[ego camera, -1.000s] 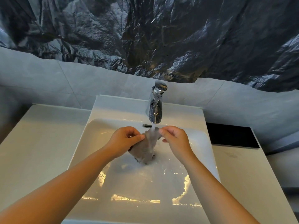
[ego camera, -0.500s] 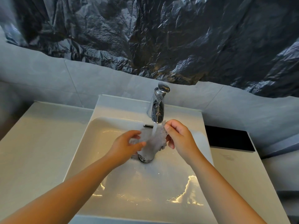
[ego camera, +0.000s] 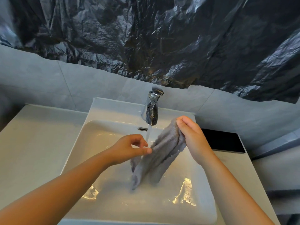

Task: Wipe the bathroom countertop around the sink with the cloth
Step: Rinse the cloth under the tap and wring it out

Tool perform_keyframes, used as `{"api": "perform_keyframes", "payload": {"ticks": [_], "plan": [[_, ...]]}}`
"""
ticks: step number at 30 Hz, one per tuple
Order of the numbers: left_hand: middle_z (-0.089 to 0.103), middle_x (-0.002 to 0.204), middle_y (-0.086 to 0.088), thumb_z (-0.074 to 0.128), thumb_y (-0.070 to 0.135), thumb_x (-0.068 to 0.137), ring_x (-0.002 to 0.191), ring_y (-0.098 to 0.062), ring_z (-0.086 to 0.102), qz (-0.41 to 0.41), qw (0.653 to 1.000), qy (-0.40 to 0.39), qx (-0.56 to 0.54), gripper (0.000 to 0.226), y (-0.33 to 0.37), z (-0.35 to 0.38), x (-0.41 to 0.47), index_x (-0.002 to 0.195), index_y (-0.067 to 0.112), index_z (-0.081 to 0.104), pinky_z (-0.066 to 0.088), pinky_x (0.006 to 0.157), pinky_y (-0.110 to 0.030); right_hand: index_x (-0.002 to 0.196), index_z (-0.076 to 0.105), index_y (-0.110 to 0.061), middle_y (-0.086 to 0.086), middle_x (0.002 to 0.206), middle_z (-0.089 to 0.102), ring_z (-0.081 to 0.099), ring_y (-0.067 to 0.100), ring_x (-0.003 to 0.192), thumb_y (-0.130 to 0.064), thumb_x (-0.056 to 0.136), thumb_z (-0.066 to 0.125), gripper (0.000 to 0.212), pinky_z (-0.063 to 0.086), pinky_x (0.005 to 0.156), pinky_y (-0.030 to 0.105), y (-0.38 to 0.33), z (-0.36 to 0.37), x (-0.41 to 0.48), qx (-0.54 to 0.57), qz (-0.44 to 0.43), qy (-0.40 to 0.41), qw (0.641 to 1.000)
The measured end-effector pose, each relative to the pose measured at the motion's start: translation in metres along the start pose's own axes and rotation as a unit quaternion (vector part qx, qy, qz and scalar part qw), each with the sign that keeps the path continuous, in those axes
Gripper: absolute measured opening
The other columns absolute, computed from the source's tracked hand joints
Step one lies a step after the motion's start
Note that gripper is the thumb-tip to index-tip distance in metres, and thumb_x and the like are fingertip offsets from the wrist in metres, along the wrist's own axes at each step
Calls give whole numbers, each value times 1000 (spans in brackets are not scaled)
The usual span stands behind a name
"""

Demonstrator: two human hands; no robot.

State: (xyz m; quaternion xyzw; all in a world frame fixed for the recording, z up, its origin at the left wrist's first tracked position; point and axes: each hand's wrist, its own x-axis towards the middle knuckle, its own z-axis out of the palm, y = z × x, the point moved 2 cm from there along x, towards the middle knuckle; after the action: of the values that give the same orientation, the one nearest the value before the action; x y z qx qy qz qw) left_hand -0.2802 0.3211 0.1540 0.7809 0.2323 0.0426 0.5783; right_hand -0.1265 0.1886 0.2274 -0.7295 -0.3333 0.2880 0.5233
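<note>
A wet grey cloth (ego camera: 160, 158) hangs over the white sink basin (ego camera: 103, 161), its lower end down near the basin floor. My right hand (ego camera: 191, 137) grips the cloth's top end, raised to the right of the chrome faucet (ego camera: 152, 108). My left hand (ego camera: 131, 146) sits just left of the cloth with fingers loosely curled, thumb tip touching the cloth's edge without closing on it. A thin stream of water (ego camera: 148, 133) runs from the faucet between my hands. The pale countertop (ego camera: 35, 143) lies on both sides of the sink.
A flat black rectangular object (ego camera: 222, 140) lies on the right counter behind my right hand. Crumpled dark plastic sheeting (ego camera: 162, 38) covers the wall above the grey tiles. An overflow slot (ego camera: 142, 129) sits below the faucet.
My right hand has lifted the cloth up and to the right, out of the stream, so it hangs long. My left hand has let go and now only touches its edge.
</note>
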Motion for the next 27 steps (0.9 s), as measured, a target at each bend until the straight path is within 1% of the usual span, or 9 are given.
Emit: {"api": "perform_keyframes", "payload": {"ticks": [3, 8, 10, 13, 15, 21, 23, 25, 27], "plan": [[73, 95, 4, 71, 22, 82, 91, -5, 67, -8, 999, -16, -31, 17, -8, -3, -4, 78, 12, 59, 53, 88, -28, 86, 55, -12, -4, 77, 51, 48, 3, 73, -22, 100, 41, 22, 41, 66, 13, -6, -2, -2, -33, -20, 37, 999], [58, 124, 19, 59, 37, 89, 113, 1, 55, 9, 1000, -7, -18, 42, -2, 15, -2, 130, 34, 51, 44, 90, -14, 81, 52, -5, 2, 76, 47, 46, 10, 74, -18, 100, 43, 25, 38, 69, 25, -10, 8, -5, -53, -30, -39, 997], [64, 118, 14, 58, 33, 91, 109, 1, 58, 28, 998, 3, -59, 35, 10, 20, 5, 125, 34, 56, 45, 90, -14, 78, 53, -10, 2, 75, 47, 45, 9, 72, -18, 99, 44, 25, 38, 67, 23, -14, 11, -5, -72, -41, -59, 995], [70, 88, 8, 66, 29, 87, 85, -8, 64, 41, 998, -8, -51, 8, 18, 23, 10, 93, 28, 71, 49, 82, -24, 79, 57, -11, 3, 75, 51, 47, 8, 72, -17, 99, 45, 24, 39, 66, 20, -19, 9, -4, -85, -51, -70, 993], [63, 73, 8, 65, 28, 87, 70, -7, 56, 41, 999, -5, -15, 14, 20, 21, 7, 77, 20, 69, 46, 72, -24, 80, 58, -13, 2, 76, 53, 47, 6, 71, -18, 99, 45, 24, 40, 65, 17, -18, 7, -2, -89, -54, -56, 993], [52, 75, 1, 47, 40, 96, 70, -12, 46, 13, 999, 24, 45, 34, 10, 8, -4, 82, 9, 55, 37, 67, -25, 79, 52, -16, -8, 70, 51, 45, 0, 65, -18, 99, 43, 22, 36, 58, 13, 19, 6, 4, -212, -76, 45, 973], [57, 79, 0, 51, 52, 90, 71, -13, 50, -25, 992, -37, 120, 41, -1, 5, -4, 87, 12, 59, 40, 68, -26, 81, 51, -20, -10, 71, 52, 48, 2, 66, -21, 100, 41, 21, 37, 57, 14, 35, 11, 5, -259, -62, 28, 963], [54, 74, 1, 52, 58, 87, 67, -13, 48, -78, 955, -130, 253, 45, -21, -1, -6, 84, 13, 61, 39, 67, -27, 86, 50, -21, -10, 74, 53, 50, 5, 69, -24, 101, 38, 19, 38, 57, 16, 43, 15, 7, -271, -55, 37, 960], [54, 75, 2, 51, 55, 88, 70, -12, 49, -125, 947, -157, 251, 41, -39, -8, -8, 83, 16, 63, 41, 71, -27, 96, 52, -22, -7, 76, 55, 52, 6, 70, -25, 100, 39, 13, 40, 57, 14, 42, 15, 9, -238, -47, 54, 969]]}}
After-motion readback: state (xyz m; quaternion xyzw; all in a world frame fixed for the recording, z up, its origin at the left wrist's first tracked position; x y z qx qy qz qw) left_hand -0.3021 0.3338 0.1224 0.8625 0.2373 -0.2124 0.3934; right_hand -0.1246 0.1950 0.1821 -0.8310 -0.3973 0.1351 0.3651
